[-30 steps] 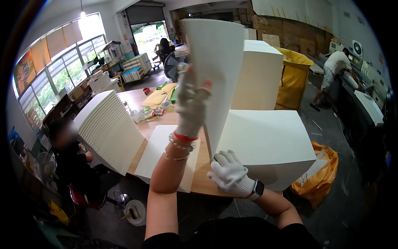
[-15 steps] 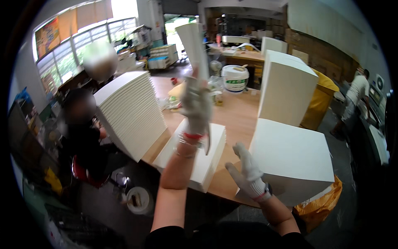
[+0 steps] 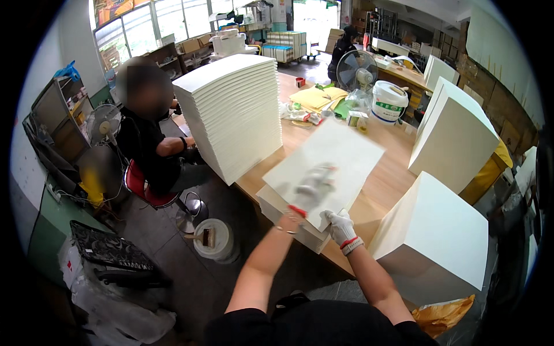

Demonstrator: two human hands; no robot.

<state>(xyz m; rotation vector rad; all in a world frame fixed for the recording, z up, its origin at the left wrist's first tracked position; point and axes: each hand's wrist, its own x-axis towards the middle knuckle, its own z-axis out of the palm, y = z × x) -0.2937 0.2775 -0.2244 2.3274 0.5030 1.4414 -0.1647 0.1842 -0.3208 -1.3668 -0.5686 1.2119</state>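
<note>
A thin white paper block (image 3: 340, 144) lies at an angle over a short white paper stack (image 3: 274, 202) at the near edge of the table. My left hand (image 3: 314, 187), in a pale glove with a red cuff, is over the middle of this block. Motion smears its fingers, so their pose is unclear. My right hand (image 3: 342, 228), gloved too, pinches the block's near right corner, thumb uppermost. Just right of it stands a large white paper stack (image 3: 433, 230). A tall stack of many layers (image 3: 231, 115) rises on the left.
Farther right stands another white stack (image 3: 456, 132). Toward the back of the wooden table (image 3: 375, 167) are a white bucket (image 3: 388, 102), a fan (image 3: 358, 69) and yellow sheets (image 3: 318, 98). A seated person (image 3: 153, 132) is at left, near a floor bucket with a brush (image 3: 214, 239).
My left hand has come down from its raised position, and the paper block now lies over the short stack. My right hand has closed on its corner. The view has turned left.
</note>
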